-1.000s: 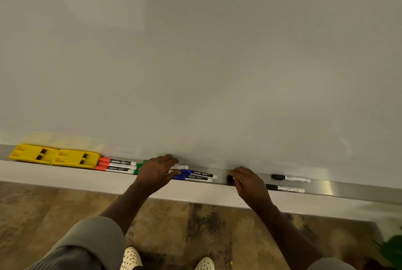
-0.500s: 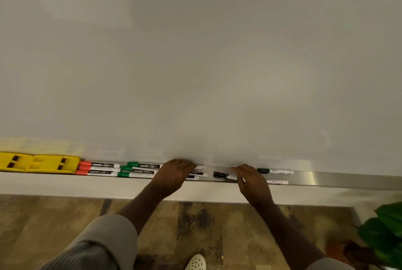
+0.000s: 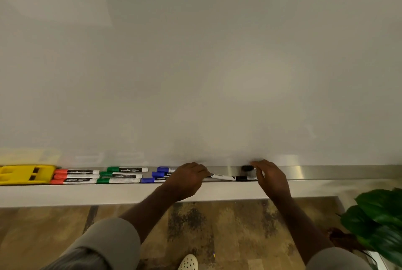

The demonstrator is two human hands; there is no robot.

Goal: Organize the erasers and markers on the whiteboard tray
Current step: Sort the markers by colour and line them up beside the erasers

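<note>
Along the metal tray lie, from the left, yellow erasers, three red markers, three green markers and blue markers. My left hand rests curled over the right ends of the blue markers, its fingertips on the white tail of a black marker that lies slightly tilted between my hands. My right hand is cupped at that marker's cap end. Its fingertips touch a second black marker at the tray's back, whose barrel is hidden under the hand.
The whiteboard rises straight behind the tray. A white ledge runs below it. A leafy green plant stands on the wooden floor at the lower right. My shoe shows below.
My view has shifted right, so the erasers sit at the frame's left edge. My right hand has moved right onto the black markers that lay beyond it. A black marker now lies between my hands.
</note>
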